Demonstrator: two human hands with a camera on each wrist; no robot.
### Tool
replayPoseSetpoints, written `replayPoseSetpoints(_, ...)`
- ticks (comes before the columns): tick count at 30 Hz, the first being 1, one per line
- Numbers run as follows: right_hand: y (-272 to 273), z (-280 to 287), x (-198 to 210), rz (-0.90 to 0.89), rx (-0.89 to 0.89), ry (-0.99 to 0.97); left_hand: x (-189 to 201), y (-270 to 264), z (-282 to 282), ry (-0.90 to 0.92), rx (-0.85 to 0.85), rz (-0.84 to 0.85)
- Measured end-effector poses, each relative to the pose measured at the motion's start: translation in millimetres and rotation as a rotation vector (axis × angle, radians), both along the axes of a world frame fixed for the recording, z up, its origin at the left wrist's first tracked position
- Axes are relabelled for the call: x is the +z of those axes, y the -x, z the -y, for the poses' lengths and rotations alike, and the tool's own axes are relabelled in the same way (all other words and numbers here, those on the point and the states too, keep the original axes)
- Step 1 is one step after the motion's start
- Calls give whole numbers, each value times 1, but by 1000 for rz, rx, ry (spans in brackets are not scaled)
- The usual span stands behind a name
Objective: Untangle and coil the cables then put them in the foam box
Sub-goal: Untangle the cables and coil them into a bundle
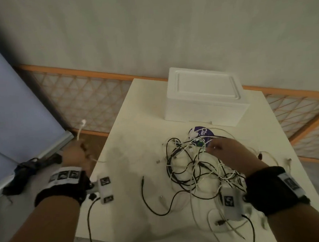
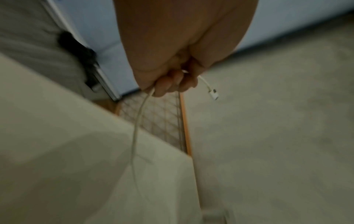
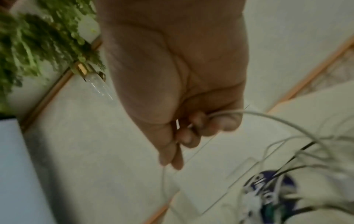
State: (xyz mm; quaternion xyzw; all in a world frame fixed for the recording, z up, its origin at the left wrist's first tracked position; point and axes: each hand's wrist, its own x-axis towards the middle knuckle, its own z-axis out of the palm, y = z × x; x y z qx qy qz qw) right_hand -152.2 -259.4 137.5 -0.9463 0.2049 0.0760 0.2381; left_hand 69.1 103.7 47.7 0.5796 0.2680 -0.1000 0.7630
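Observation:
A tangle of black and white cables (image 1: 195, 163) lies on the white table (image 1: 129, 134). My left hand (image 1: 76, 155) is off the table's left edge and grips a white cable (image 2: 138, 121) near its end; the plug (image 2: 213, 93) sticks out past the fingers. My right hand (image 1: 227, 154) hovers over the tangle, fingers curled round a white cable (image 3: 268, 116) that runs into the pile. The white foam box (image 1: 204, 98) stands at the table's far side with its lid on.
A round purple-and-white pack (image 1: 201, 134) lies under the cables near the box. A wooden lattice rail (image 1: 81, 96) runs behind the table. A black object (image 1: 29, 167) lies on the floor at left. A green plant (image 3: 38, 39) shows in the right wrist view.

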Motion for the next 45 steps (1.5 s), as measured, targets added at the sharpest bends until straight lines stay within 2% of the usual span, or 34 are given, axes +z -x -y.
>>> replayPoseSetpoints(2, -14, -19, 5, 67, 49, 39, 12, 27, 52, 178, -261, -50)
replayPoseSetpoints(4, -22, -34, 9, 55, 123, 105, 22, 64, 101, 303, -456, -62)
replayPoseSetpoints(7, -16, -34, 13, 20, 156, 178, 33, 88, 130, 402, -535, -19)
replayPoseSetpoints(9, 3, -4, 12, 0, 38, 199, 31, 78, 122, 421, -435, -20)
replayPoseSetpoints(13, 59, 74, 5, -137, -280, 347, 1, 47, 78, 391, -69, -62)
replayPoseSetpoints(16, 78, 105, -22, -248, -335, 461, -26, 41, 53, 384, 121, -146)
replayPoseSetpoints(18, 79, 101, -37, -347, -319, 550, -38, 45, 43, 362, 165, -197)
replayPoseSetpoints(19, 75, 90, -40, -392, -300, 611, -41, 49, 41, 334, 152, -216)
replayPoseSetpoints(21, 54, 61, -45, -323, -206, 649, -42, 58, 43, 261, 73, -233)
replayPoseSetpoints(25, 1, -39, -40, 196, 201, 382, -36, 72, 55, 219, -72, -246)
replayPoseSetpoints(26, -6, -66, -39, 224, 336, 303, -34, 75, 58, 248, -92, -234)
replayPoseSetpoints(27, -10, -92, -40, 171, 489, 225, -30, 77, 60, 274, -109, -216)
replayPoseSetpoints(29, -12, -131, -47, -80, 778, 140, -25, 81, 62, 267, -129, -166)
replayPoseSetpoints(31, -17, -149, -61, -270, 910, 175, -23, 87, 65, 237, -162, -117)
replayPoseSetpoints(34, -22, -156, -83, -430, 961, 275, -23, 96, 68, 232, -226, -65)
replayPoseSetpoints(36, -21, -156, -94, -459, 990, 337, -23, 101, 68, 230, -272, -30)
replayPoseSetpoints(39, -20, -151, -108, -404, 977, 369, -20, 104, 66, 184, -348, 5)
replayPoseSetpoints(43, -33, -135, -106, -203, 815, 279, -19, 102, 65, 65, -380, 32)
replayPoseSetpoints(45, -38, -128, -102, -225, 786, 242, -21, 99, 69, -6, -357, 44)
